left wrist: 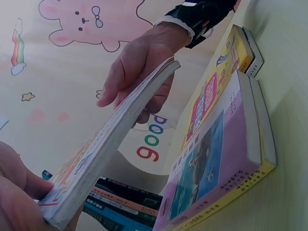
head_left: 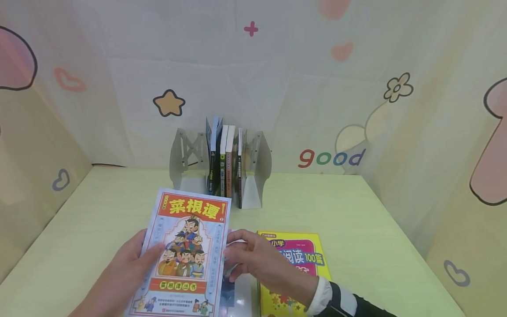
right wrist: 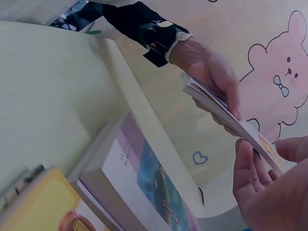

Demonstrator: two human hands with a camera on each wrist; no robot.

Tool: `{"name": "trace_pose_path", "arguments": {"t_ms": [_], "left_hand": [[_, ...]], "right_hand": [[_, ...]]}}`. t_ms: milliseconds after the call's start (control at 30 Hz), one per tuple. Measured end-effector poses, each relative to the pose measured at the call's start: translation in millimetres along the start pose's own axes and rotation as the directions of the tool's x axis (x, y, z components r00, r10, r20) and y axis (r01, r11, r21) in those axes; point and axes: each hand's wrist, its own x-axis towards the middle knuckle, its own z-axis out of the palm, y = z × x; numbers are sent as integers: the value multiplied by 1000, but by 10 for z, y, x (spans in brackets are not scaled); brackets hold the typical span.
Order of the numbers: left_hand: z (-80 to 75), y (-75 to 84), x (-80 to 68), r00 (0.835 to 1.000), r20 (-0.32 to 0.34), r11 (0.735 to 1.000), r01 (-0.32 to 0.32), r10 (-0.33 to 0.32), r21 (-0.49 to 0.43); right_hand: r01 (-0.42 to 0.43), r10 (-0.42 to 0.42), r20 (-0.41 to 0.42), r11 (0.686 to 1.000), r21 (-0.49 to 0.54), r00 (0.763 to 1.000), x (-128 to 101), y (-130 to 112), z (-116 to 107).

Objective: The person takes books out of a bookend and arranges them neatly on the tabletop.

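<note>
A thin book with a red title band and cartoon figures (head_left: 184, 255) is held up, cover towards me, over the near part of the table. My left hand (head_left: 128, 268) grips its left side, thumb on the cover and fingers behind. At the book's right edge is my right hand (head_left: 269, 262), its fingers loosely bent. In the right wrist view the right thumb and fingers (right wrist: 250, 168) stand apart on either side of the book's end. Below lies a purple-and-white book (left wrist: 211, 149) stacked on a yellow one, partly hidden by the held book in the head view.
A yellow book (head_left: 291, 304) with a pink title panel lies to the right on the pale table (head_left: 352, 220). At the back, a grey metal bookend rack (head_left: 259, 163) holds several upright books (head_left: 229, 163). A printed curtain (head_left: 277, 97) hangs behind and at both sides.
</note>
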Motion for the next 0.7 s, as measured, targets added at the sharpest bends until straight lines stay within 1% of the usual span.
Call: {"name": "trace_pose_path", "arguments": {"t_ms": [200,367,467,600,700], "left_hand": [[-175,-34,-17,1000,-12,1000,16,-16,16],[-327,-77,-26,999,-28,999,32,-31,41],[-403,-102,-27,999,-29,998,38,-36,59],[-490,-143,-26,998,-37,995,51,-48,81],[-554,-193,-22,998,-36,994,51,-48,98]], "right_hand": [[43,-47,-58,997,-68,997,24,-127,-115],[114,-131,-107,981,-155,986,54,-239,-252],[163,-194,-144,966,-202,970,87,-317,-354],[225,-279,-200,940,-255,939,164,-414,-511],[247,-319,-238,924,-291,917,222,-471,-630]]}}
